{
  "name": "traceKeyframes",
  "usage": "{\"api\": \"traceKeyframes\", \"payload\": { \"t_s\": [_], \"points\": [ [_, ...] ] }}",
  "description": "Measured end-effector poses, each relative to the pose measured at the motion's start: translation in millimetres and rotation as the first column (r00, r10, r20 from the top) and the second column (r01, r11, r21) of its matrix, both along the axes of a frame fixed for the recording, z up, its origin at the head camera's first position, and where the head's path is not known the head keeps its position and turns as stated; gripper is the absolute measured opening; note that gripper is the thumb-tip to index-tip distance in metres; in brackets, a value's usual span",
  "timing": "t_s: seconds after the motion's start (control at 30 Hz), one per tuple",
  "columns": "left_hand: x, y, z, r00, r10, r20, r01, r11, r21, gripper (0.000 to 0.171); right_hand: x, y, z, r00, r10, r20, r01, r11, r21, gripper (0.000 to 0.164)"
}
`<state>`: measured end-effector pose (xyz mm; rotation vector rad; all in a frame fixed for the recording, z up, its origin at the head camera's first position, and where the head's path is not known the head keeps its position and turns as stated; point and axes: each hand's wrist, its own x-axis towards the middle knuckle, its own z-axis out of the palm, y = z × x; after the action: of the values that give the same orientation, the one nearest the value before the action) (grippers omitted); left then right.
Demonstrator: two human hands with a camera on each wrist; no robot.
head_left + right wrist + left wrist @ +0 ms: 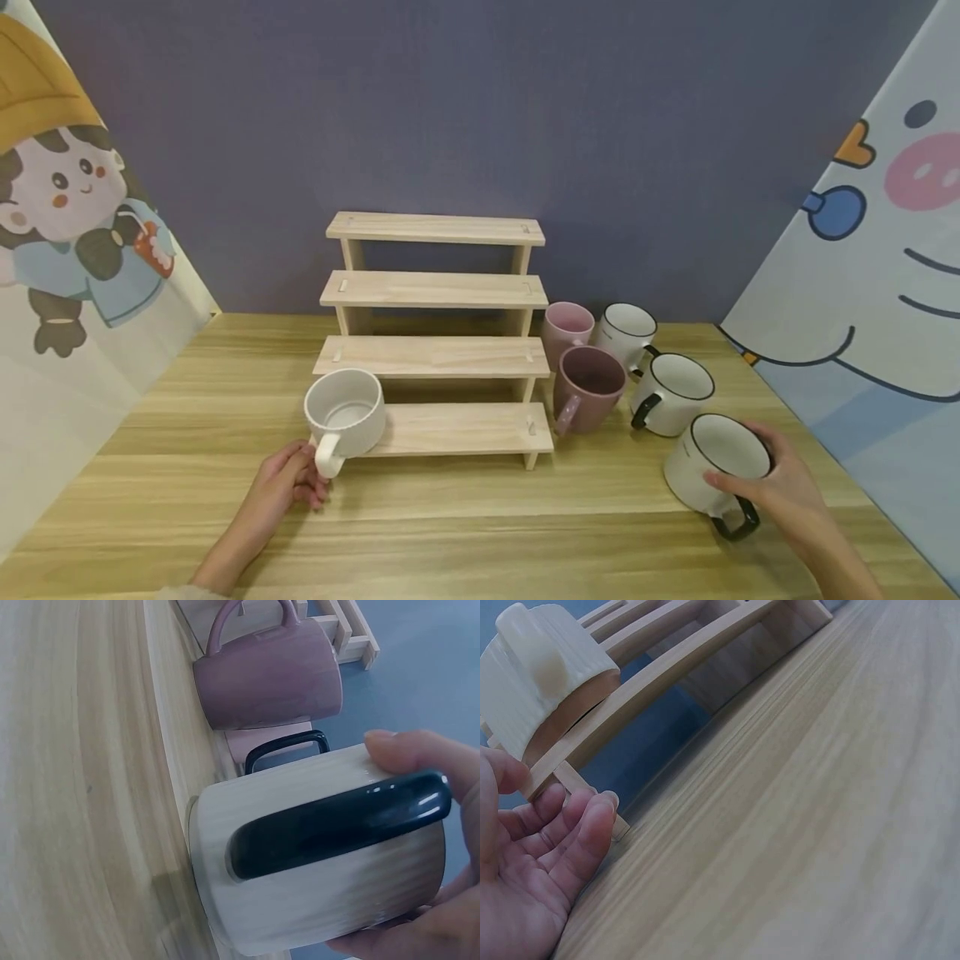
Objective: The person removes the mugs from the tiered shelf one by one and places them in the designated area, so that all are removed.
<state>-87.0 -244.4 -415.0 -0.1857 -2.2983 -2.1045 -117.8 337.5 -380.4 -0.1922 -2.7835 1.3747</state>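
A wooden tiered rack (442, 429) stands mid-table. At the left end of its lowest step, my left hand (281, 482) grips the board, thumb at the top edge and fingers curled below, as the left wrist view shows. On that same step sits a ribbed white cup (356, 429), its handle towards me. My right hand (787, 487) holds a white mug with a black rim and black handle (686, 475) around its upper part, thumb on the near side. In the right wrist view this mug's base is close over the table, its dark handle (330, 829) facing the camera.
Right of the rack stand a dark mauve mug (585, 417) and a pink mug (555, 337) behind it. Two more black-rimmed white mugs (663, 417) stand beside them, one farther back. A grey-blue wall (480, 108) closes the far side, with printed panels (885, 317) left and right.
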Motion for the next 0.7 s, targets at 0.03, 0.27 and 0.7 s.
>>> {"api": "traceKeyframes", "payload": {
  "t_s": [0.03, 0.27, 0.7],
  "points": [
    [-0.4, 0.0, -0.2, 1.0, -0.003, -0.001, 0.003, 1.0, 0.002, 0.029, -0.1, -0.5, -0.3, 1.0, -0.003, -0.008, 0.003, 1.0, 0.003, 0.085],
    [-1.6, 0.9, -1.3, 1.0, 0.016, 0.006, -0.016, 1.0, -0.005, 0.029, -3.4, -5.9, 0.8, 1.0, -0.006, -0.031, 0.006, 1.0, -0.002, 0.084],
    [-2.2, -1.1, -2.4, 1.0, -0.005, 0.008, 0.006, 1.0, -0.002, 0.029, -11.9, -12.7, 4.0, 0.999, 0.017, -0.041, -0.017, 1.0, 0.001, 0.089]
  ]
}}
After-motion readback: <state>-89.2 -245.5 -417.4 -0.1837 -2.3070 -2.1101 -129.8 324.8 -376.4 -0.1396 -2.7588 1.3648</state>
